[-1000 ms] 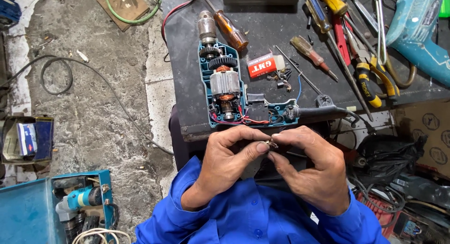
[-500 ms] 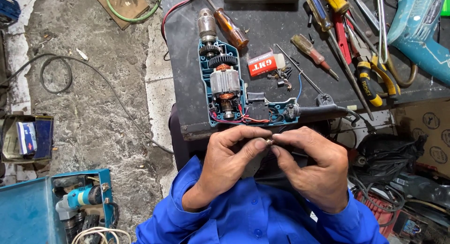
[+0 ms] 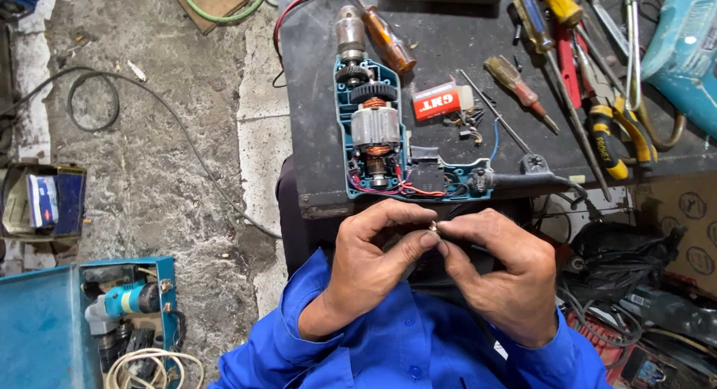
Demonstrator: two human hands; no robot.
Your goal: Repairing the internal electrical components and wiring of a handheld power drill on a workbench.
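Near the table's close edge, I watched the left hand (image 3: 373, 266) and right hand (image 3: 497, 277) meet, fingertips pinched together on a tiny brass-coloured part (image 3: 434, 227), too small to identify. Just beyond, the opened electric drill (image 3: 388, 135) lay on the dark workbench (image 3: 314, 97), cover off, copper windings, black gear and red wires bared; I judged disassembly done and refitting left. Right of it sat a red-labelled tube (image 3: 441, 103), amber-handled screwdrivers (image 3: 519, 82) and yellow-gripped pliers (image 3: 612, 135).
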